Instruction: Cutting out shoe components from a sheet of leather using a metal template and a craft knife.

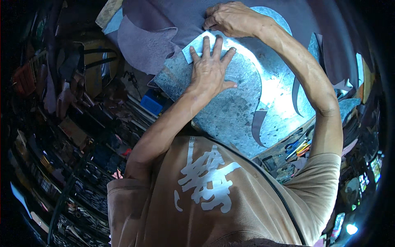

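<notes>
In the head view the left hand (pixel 210 68) lies flat with its fingers spread, pressing a small pale grey pattern piece (pixel 199 45) down onto the sheet of purple-grey leather (pixel 164 20) that stretches away beyond both hands. The right hand (pixel 232 18) is just beyond the left one, at the far edge of the pattern piece, with its fingers curled in tight; whether they pinch a blade, a marker or only the leather I cannot tell, since the knuckles hide the fingertips. Under both hands is a worn, mottled grey-blue tabletop (pixel 234 111), scored and shiny where the light strikes it near the right forearm. Nearer the person than the left hand, curved slivers of leather offcut (pixel 259 123) lie on the board, and a second curved strip (pixel 295 94) lies beside the right forearm, which suggests some cutting is already done. The pattern piece is held at the leather's near edge and no cut line shows around it, so this piece looks to be in its early stage, with most of its outline left. To the left of the left forearm sits a small blue box (pixel 151 102) among dim clutter; to the right of the right elbow lie small hand tools (pixel 298 146)
</notes>
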### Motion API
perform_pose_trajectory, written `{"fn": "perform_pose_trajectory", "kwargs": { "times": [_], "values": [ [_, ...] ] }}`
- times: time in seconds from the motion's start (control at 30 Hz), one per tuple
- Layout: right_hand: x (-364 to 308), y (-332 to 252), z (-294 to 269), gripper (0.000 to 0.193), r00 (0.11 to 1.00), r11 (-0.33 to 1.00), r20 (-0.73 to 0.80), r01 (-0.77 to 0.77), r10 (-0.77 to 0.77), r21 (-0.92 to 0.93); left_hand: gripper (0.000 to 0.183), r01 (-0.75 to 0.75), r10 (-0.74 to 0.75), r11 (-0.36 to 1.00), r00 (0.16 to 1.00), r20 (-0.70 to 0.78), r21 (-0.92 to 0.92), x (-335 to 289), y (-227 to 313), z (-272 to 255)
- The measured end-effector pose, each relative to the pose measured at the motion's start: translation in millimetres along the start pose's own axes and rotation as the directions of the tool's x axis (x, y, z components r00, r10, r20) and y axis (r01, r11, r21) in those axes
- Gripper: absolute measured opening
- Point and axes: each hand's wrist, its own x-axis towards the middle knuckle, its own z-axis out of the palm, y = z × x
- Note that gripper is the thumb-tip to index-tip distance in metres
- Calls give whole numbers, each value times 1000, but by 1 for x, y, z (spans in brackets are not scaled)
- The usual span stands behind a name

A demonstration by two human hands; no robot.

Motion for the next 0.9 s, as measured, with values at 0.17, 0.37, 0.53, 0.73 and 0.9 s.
{"fn": "perform_pose_trajectory", "kwargs": {
  "times": [0.17, 0.37, 0.53, 0.73, 0.9],
  "values": [
    [-16, 15, -6, 16, 1000, 1000, -25, -17, 17, 3, 98, -6, 6, 1000, 1000, 7, 3, 1, 3, 0],
    [-42, 44, -6, 17, 987, 998, -155, -51, 45, -38, 95, 10, -10, 1000, 999, 32, 20, 2, 6, -3],
    [-46, 45, -17, 19, 987, 984, 0, -157, 158, -78, 95, 35, -41, 985, 999, 32, 168, 24, 27, -4],
    [-43, 47, -7, 17, 982, 984, -87, -173, 169, -43, 105, 111, -104, 933, 994, -40, 343, 37, 49, -6],
    [-50, 37, -8, 18, 970, 971, -71, -235, 231, -50, 112, 142, -160, 929, 987, 24, 342, 40, 62, -4]
  ]
}}
